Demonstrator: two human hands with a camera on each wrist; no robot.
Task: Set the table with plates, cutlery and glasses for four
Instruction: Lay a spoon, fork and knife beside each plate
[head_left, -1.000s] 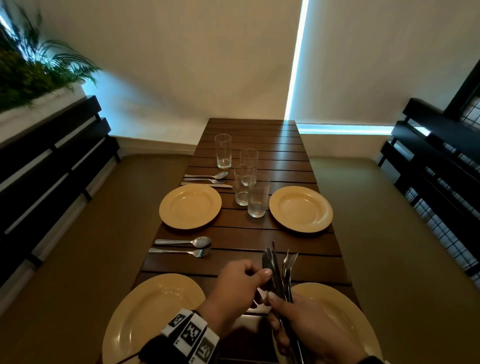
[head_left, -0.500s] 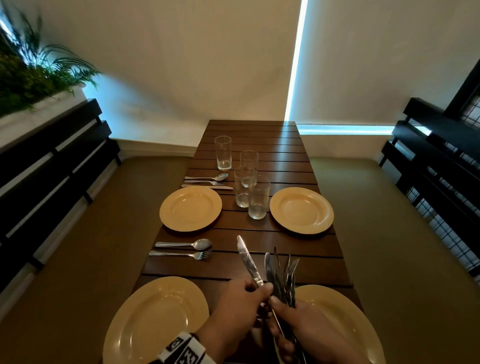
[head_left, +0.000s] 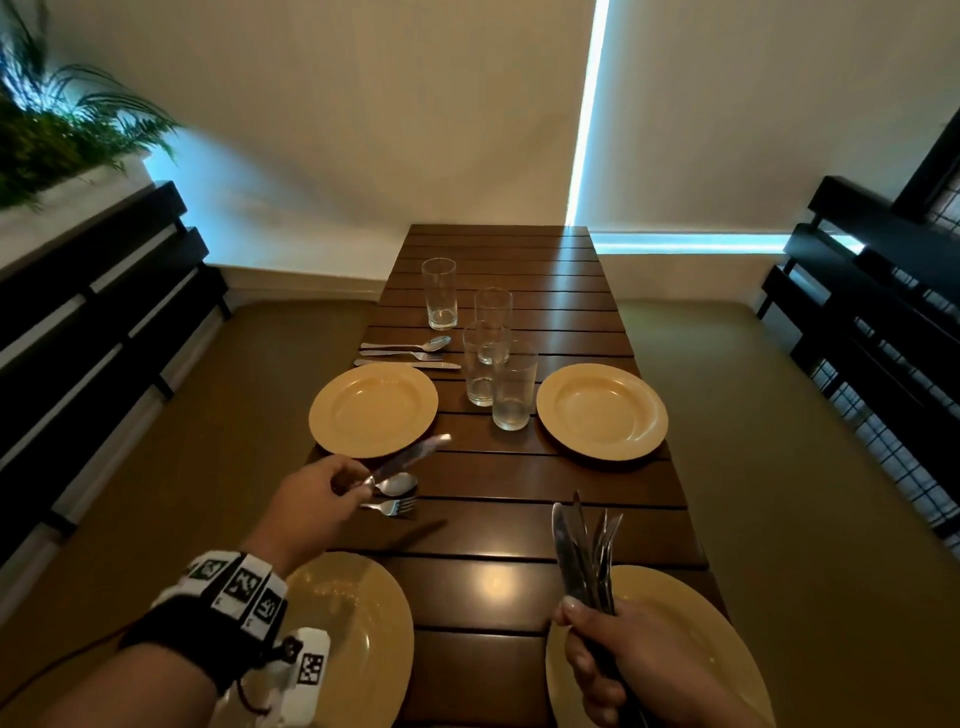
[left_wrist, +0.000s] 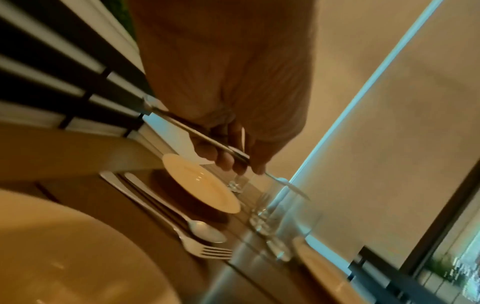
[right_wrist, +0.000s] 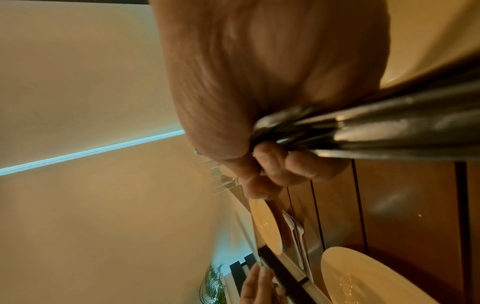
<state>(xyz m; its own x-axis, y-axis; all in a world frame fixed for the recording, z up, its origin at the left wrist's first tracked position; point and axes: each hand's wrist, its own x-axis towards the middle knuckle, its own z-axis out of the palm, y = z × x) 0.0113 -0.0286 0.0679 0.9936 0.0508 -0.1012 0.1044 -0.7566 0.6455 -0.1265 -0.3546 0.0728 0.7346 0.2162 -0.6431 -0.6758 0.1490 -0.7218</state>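
Table: dark slatted wood (head_left: 519, 478) runs away from the camera between black benches, a potted fern (head_left: 57, 135) at far left.
Plates: four yellow ones sit two a side: far left (head_left: 373, 409), far right (head_left: 601, 410), near left (head_left: 358, 639), near right (head_left: 691, 618), the near pair cut off by the frame edge.
Glasses: one (head_left: 439, 293) stands alone beyond the far-left setting; three more (head_left: 498, 364) cluster mid-table, not yet shared out.
Left hand: the left hand (head_left: 314, 506) pinches a table knife (head_left: 408, 457) by its handle, blade angled up and away, hovering over the spoon (head_left: 396, 484) and fork (head_left: 389, 506) that lie between the two left plates.
Right hand: the right hand (head_left: 618, 660) is clenched round a bundle of remaining cutlery (head_left: 584, 556), tips up, above the near-right plate.
Finished setting: spoon, fork and knife (head_left: 408, 356) lie together beyond the far-left plate.
Handling: the knife is probably light, stiff and slick; a grip on the handle, well back from the blade, seems safest, and it should be laid flat lest it clatter into the spoon.
Unclear: the bundle's exact count cannot be told; the spoon and fork handles hide under the left hand; both wrist views are blurred.
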